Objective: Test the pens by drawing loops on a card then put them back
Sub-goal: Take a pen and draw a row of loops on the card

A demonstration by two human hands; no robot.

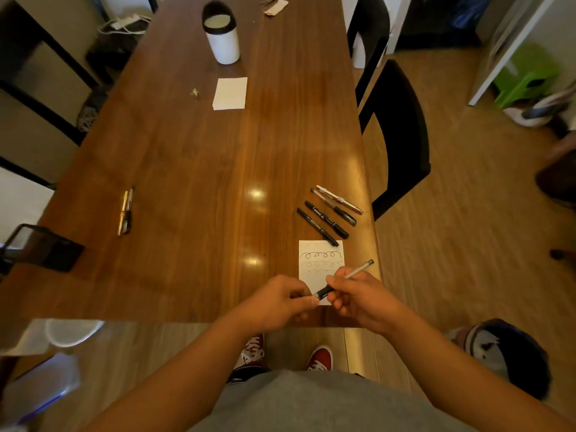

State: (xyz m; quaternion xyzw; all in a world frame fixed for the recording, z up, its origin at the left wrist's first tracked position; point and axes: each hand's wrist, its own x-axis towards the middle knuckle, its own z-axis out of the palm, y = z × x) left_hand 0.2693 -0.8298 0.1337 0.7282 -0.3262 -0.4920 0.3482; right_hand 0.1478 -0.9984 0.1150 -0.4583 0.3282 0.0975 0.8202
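As the left hand (280, 299) clamps its grip on the dark end of the pen (358, 271) and the right hand (358, 294) curls its grip round the barrel, just above the card (321, 263), several loop rows are already drawn. Beyond lie four pens (327, 218), with two other pens (125, 210) at left. Returning them all to the far cup (223, 42) likely remains.

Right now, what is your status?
Left hand and right hand hold one pen. Card below, loops drawn. Four pens beyond it, not in the way.
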